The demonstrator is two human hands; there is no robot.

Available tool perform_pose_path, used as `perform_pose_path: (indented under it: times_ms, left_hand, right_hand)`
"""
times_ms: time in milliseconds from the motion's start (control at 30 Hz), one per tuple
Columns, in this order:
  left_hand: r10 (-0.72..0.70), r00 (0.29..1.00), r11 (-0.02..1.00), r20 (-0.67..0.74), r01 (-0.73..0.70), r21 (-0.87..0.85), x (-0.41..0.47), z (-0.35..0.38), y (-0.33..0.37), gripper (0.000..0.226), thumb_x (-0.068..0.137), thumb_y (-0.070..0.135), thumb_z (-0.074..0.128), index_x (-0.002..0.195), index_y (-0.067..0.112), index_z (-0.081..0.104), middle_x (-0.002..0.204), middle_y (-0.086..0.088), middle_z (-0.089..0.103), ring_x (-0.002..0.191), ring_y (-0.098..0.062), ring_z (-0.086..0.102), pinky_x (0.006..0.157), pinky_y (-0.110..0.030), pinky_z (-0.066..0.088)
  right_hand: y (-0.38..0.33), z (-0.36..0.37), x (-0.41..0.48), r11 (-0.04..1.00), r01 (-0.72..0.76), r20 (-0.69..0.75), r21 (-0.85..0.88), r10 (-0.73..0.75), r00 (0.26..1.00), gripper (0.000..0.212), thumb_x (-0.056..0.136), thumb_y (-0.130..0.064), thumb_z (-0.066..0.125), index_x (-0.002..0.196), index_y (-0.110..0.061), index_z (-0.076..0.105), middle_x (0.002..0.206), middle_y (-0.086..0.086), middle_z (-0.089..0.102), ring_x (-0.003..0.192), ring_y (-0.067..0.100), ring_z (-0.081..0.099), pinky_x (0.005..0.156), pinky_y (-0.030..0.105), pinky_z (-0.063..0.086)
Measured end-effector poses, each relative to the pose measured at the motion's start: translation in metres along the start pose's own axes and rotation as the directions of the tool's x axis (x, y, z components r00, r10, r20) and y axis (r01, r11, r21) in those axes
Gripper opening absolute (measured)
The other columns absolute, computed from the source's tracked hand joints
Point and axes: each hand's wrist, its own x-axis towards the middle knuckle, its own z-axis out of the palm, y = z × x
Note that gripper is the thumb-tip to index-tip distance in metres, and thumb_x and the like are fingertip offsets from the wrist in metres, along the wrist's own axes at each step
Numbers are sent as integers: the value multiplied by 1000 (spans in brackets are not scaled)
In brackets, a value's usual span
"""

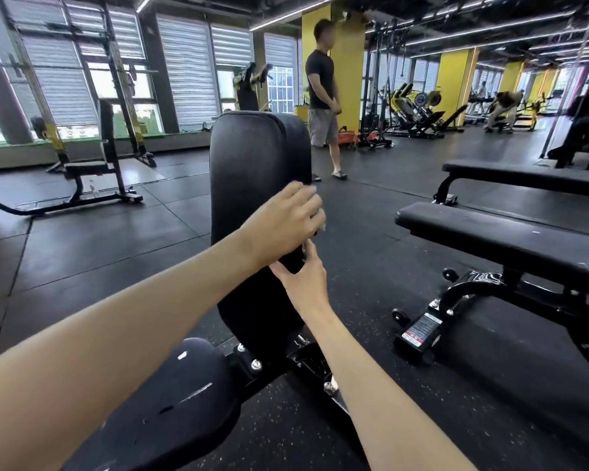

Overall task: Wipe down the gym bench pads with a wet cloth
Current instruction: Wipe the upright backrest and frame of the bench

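Observation:
A black upright back pad (252, 158) of an adjustable bench stands in front of me, with its black seat pad (170, 402) below at the bottom left. My left hand (283, 222) reaches across the pad's right edge, fingers curled round a pale cloth (321, 223) that is mostly hidden under the hand. My right hand (303, 277) sits just below it, thumb and fingers on the pad's right edge, gripping the edge. The cloth's far side is hidden.
Two flat black benches (510, 246) stand to the right, one with a wheeled steel foot (422, 328). A person (322, 96) stands behind the pad. A rack with a bench (92, 164) is at the left. Black rubber floor lies between.

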Motion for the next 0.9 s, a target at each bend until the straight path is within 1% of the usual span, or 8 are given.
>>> perform_pose_path:
  times_ms: [67, 167, 267, 367, 600, 767, 833, 900]
  left_hand:
    - [63, 997, 997, 49, -61, -45, -8, -4, 11, 32, 96, 7, 27, 94, 7, 59, 90, -10, 60, 87, -29, 56, 78, -39, 46]
    - [-57, 992, 998, -116, 52, -46, 9, -20, 3, 50, 103, 13, 11, 102, 4, 60, 90, -11, 63, 80, -27, 59, 67, -38, 48]
    - [-199, 951, 978, -238, 207, 10, 41, -29, -21, 25, 98, 2, 31, 100, 6, 56, 86, -10, 63, 78, -27, 61, 65, -36, 50]
    - [-297, 935, 951, -195, 307, 24, 46, -16, -38, 10, 87, 1, 50, 94, 8, 54, 85, -11, 62, 84, -29, 61, 73, -38, 50]
    - [-102, 989, 994, -108, 98, -44, -6, 4, 9, 9, 95, 12, 48, 91, 7, 55, 99, -16, 64, 106, -33, 59, 95, -43, 45]
    - [-20, 994, 993, 104, 32, -112, -49, 22, 60, 16, 85, -6, 46, 88, 10, 49, 88, -12, 59, 93, -31, 58, 88, -41, 47]
    - [-33, 997, 980, 64, 45, -195, -43, 15, 59, 15, 82, -3, 55, 87, 10, 51, 82, -7, 57, 79, -26, 57, 76, -37, 49]
    - [-46, 998, 974, -51, 34, -223, -25, 3, 49, 10, 88, 1, 51, 88, 10, 56, 85, -8, 58, 76, -24, 55, 70, -34, 46]
  right_hand:
    - [2, -5, 1, 1000, 5, 1, 7, -5, 1000, 57, 85, -23, 70, 136, -15, 47, 128, 3, 59, 124, 18, 53, 101, 33, 46]
    - [4, -8, -1, 1000, 27, 42, -7, -26, 999, 66, 86, -23, 69, 145, -20, 39, 138, -1, 54, 129, 11, 47, 109, 31, 39]
    - [9, -7, -5, 999, 31, 76, 16, -32, 997, 70, 88, -19, 66, 149, -22, 31, 144, -5, 47, 133, 10, 43, 113, 33, 35]
    - [15, -7, -9, 1000, -6, 88, 19, 4, 996, 70, 92, -18, 63, 151, -20, 26, 148, -3, 42, 137, 13, 37, 114, 29, 30]
    - [24, -2, -13, 999, -44, 99, -26, 46, 994, 76, 91, -26, 65, 152, -18, 21, 153, 2, 34, 142, 18, 29, 116, 32, 26]
    - [31, -2, -20, 998, -28, 35, -54, 30, 999, 62, 86, -13, 68, 140, -19, 39, 126, 2, 59, 118, 17, 56, 91, 24, 46]
    - [34, -6, -23, 997, -52, 51, -50, 54, 997, 60, 86, -14, 69, 139, -15, 41, 132, 3, 57, 124, 18, 52, 96, 25, 44]
    - [38, -10, -25, 998, -58, 69, -38, 60, 996, 68, 86, -18, 70, 145, -15, 37, 143, 2, 48, 134, 17, 42, 108, 27, 36]
